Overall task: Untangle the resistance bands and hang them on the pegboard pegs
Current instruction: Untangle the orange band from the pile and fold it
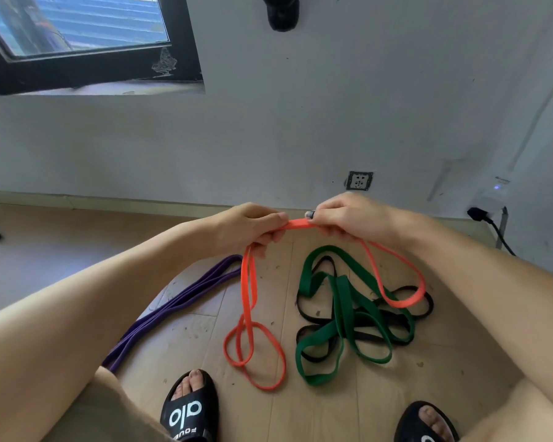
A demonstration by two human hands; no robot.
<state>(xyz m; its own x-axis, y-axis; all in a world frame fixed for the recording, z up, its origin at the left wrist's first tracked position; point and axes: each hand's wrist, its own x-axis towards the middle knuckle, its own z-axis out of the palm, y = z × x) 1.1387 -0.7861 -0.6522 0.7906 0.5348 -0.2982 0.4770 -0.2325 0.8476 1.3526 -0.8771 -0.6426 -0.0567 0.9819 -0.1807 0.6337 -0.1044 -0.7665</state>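
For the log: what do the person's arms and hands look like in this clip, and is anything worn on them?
Both arms are bare along their whole visible length: no sleeves, gloves, watch or bracelets. The left hand and right hand show no rings that I can make out. One nail on the right hand's fingers looks dark, perhaps polished. No markings are visible.

Head camera looks steeply down (wide-angle, close) past both forearms toward the floor [205, 330].

bare floor [201, 330] left, band tangle [348, 314] right
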